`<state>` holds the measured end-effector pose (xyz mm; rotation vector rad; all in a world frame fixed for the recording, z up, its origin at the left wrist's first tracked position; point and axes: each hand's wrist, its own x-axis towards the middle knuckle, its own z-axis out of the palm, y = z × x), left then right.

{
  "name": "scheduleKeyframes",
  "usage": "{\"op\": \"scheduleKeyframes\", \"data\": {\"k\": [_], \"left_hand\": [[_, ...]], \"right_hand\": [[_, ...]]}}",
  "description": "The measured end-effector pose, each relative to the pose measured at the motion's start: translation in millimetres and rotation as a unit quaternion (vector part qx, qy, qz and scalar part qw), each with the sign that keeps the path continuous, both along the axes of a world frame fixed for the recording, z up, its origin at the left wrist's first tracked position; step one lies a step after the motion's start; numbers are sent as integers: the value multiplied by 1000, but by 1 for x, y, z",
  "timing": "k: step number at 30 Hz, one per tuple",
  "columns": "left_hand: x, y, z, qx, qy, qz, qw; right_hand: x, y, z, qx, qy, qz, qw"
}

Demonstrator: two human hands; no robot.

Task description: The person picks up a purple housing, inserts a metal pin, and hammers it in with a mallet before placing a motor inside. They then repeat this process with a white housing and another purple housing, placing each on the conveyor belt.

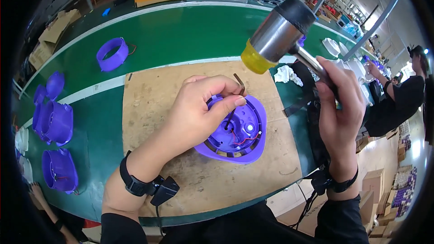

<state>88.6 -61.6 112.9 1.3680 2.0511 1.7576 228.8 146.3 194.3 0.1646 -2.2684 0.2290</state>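
The left hand's [203,106] grip pinches a bent rod [239,81] over the purple shell [242,124], probably steadying it; the right hand [342,101] clasps a hammer [276,36], raised clear at far right.

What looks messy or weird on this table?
A crumpled white cloth or tissue lies wadded beside the brown board's right edge, which looks messy. The board itself has dark stains and scuffs, so it looks worn. The purple housing shows no clear damage, though the left hand hides some of it.

The bare hands [199,108] have black sleeves [123,229], wrist straps [129,179] and cables [309,205].
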Motion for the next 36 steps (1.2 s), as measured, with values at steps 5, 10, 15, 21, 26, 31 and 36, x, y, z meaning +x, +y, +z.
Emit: {"op": "scheduleKeyframes", "data": {"k": [5, 10, 15, 21, 26, 31, 36], "left_hand": [[1, -2, 1, -22, 65, 36, 997], [-1, -3, -4, -9, 55, -4, 998], [0, -1, -5, 14, 82, 21, 996], [-1, -5, -6, -13, 53, -17, 998], [1, -8, -8, -92, 99, -4, 991], [5, -18, 12, -5, -27, -12, 1000], [-15, -33, 33, 201, -55, -19, 978]], "right_hand": [[6, 6, -3, 14, -47, 19, 999], [5, 4, -5, -59, -22, -6, 998], [4, 12, -2, -39, -54, 35, 997], [3, 12, -6, -32, -81, 46, 995], [3, 11, -10, -107, -33, 24, 993], [-3, 15, -20, -155, -76, -27, 985], [-27, 68, -85, -183, -181, -122, 959]]}}
